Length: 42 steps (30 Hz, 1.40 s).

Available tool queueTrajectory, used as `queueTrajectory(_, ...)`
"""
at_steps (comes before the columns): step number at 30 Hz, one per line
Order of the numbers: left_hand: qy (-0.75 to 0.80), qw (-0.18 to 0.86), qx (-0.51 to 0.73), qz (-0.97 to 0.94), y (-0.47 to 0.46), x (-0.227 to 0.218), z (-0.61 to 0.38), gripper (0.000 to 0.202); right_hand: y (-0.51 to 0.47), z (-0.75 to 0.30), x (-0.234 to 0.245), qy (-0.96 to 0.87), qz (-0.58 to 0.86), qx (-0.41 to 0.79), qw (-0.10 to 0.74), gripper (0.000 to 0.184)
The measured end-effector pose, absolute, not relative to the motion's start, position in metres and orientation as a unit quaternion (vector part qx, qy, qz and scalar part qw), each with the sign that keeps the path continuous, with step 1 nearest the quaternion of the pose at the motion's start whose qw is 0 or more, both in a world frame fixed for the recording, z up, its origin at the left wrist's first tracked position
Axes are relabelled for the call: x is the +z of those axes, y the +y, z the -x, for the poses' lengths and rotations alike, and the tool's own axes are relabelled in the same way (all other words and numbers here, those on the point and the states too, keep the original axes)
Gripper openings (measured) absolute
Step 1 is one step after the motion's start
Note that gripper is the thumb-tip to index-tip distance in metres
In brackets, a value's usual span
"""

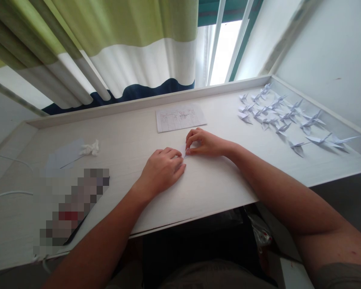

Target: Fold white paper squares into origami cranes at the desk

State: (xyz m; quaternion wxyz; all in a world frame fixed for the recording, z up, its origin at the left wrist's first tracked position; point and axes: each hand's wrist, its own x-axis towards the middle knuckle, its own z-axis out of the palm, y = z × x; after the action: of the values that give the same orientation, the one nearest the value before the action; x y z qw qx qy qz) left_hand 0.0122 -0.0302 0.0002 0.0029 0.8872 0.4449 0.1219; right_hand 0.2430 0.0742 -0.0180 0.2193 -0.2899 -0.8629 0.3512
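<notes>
A small piece of folded white paper (pixel 184 151) is between my two hands over the middle of the white desk (pixel 210 180). My left hand (pixel 164 168) rests low on the desk, its fingers closed at the paper's near left side. From the right, my right hand (pixel 203 143) pinches the paper between thumb and fingers. The fingers cover much of the paper, so its full shape is hidden. Several folded white paper cranes (pixel 270 112) stand in a group at the desk's right end.
Behind my hands lies a printed sheet or pad (pixel 181 119). White paper sheets (pixel 66 154) and a crumpled tissue (pixel 90 148) are at the left, with a blurred-out device (pixel 78 204) nearer me. A white cable (pixel 10 193) crosses the left edge. A raised rim (pixel 138 102) borders the back.
</notes>
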Motion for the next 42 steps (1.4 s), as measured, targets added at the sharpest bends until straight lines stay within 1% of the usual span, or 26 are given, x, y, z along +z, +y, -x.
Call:
queueTrajectory(4,0.440,0.007,0.096,-0.893,-0.033,0.004,-0.010,0.030,0.073,-0.243,-0.018,-0.873,0.278,0.347,0.197,0.009)
queueTrajectory(7,0.439,-0.013,0.075,-0.895,-0.036,0.005,-0.010,0.034,0.072,-0.242,-0.019,-0.878,0.276,0.342,0.189,0.007)
queueTrajectory(9,0.434,-0.024,0.066,-0.898,-0.038,0.006,-0.011,0.035,0.072,-0.242,-0.019,-0.877,0.282,0.340,0.186,0.009)
queueTrajectory(13,0.425,-0.045,0.049,-0.903,-0.041,0.007,-0.015,0.035,0.070,-0.239,-0.017,-0.868,0.304,0.344,0.189,0.013)
queueTrajectory(19,0.411,-0.069,0.032,-0.908,-0.043,0.009,-0.016,0.033,0.067,-0.232,-0.013,-0.845,0.347,0.358,0.191,0.015)
queueTrajectory(23,0.405,-0.049,0.048,-0.912,-0.041,0.009,-0.013,0.034,0.069,-0.232,-0.013,-0.839,0.348,0.365,0.202,0.013)
queueTrajectory(29,0.426,0.046,0.105,-0.897,-0.032,0.007,-0.005,0.033,0.072,-0.236,-0.014,-0.847,0.323,0.374,0.196,0.014)
queueTrajectory(31,0.421,0.047,0.104,-0.900,-0.030,0.005,-0.003,0.034,0.073,-0.237,-0.016,-0.849,0.318,0.372,0.199,0.013)
queueTrajectory(37,0.401,0.007,0.080,-0.913,-0.034,0.005,-0.005,0.034,0.075,-0.235,-0.020,-0.850,0.315,0.361,0.220,0.011)
queueTrajectory(42,0.400,0.007,0.070,-0.914,-0.036,0.009,-0.007,0.034,0.075,-0.232,-0.018,-0.846,0.318,0.367,0.220,0.009)
